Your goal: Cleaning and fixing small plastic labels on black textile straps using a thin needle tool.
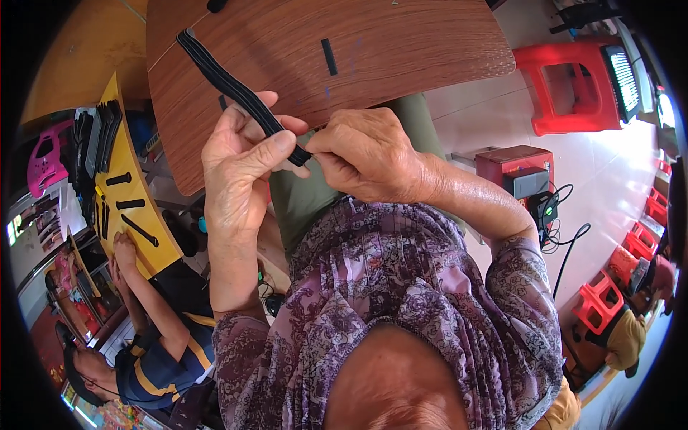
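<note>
Black strips (233,87) extend over table (423,36) beside red stool (562,54).

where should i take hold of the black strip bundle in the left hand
Probably its free far-left stretch, coming from the far left, grip across its narrow width. The black bundle is long and slim and sticks out past the left hand, which holds its near part; the right hand crowds the near end.
</note>
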{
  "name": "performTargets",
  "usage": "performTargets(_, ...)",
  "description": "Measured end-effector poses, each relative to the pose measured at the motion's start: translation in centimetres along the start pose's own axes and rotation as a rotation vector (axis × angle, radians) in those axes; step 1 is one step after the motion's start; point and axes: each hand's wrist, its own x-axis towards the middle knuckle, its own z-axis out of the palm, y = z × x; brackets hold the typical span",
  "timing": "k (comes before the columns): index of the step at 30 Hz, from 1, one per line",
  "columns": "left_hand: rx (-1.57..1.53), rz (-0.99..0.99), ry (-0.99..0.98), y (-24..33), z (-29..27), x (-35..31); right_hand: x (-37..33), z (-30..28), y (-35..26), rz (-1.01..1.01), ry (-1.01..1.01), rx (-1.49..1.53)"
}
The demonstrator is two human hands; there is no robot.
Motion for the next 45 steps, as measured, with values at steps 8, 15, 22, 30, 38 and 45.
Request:
performTargets(8,-0.158,-0.008,-0.130,-0.5,-1.6,0.5,0.9,-0.5,-0.5,0.190,-0.081,0.077)
performTargets(15,-0.157,-0.007,-0.125,-0.8,-1.5,1.2,0.6,-0.2,-0.3,0.477,-0.094,0.245)
performTargets(22,0.054,0.171,0.047,-1.4,-0.7,0.8,0.5,1.0,0.6,0.179,0.070,-0.021)
performTargets(30,0.088,0.112,0.008,-0.7,-0.3,1.1,0.7,1.4,0.7,0.158,0.059,-0.048)
performTargets(38,0.033,0.072,-0.050,-0.8,-0.9,1.7,0.6,1.4,1.4,0.198,0.038,0.052)
performTargets(45,-0.003,0.079,-0.072,-0.8,-1.2,2.0,1.0,0.8,1.2,0.403,-0.028,0.198)
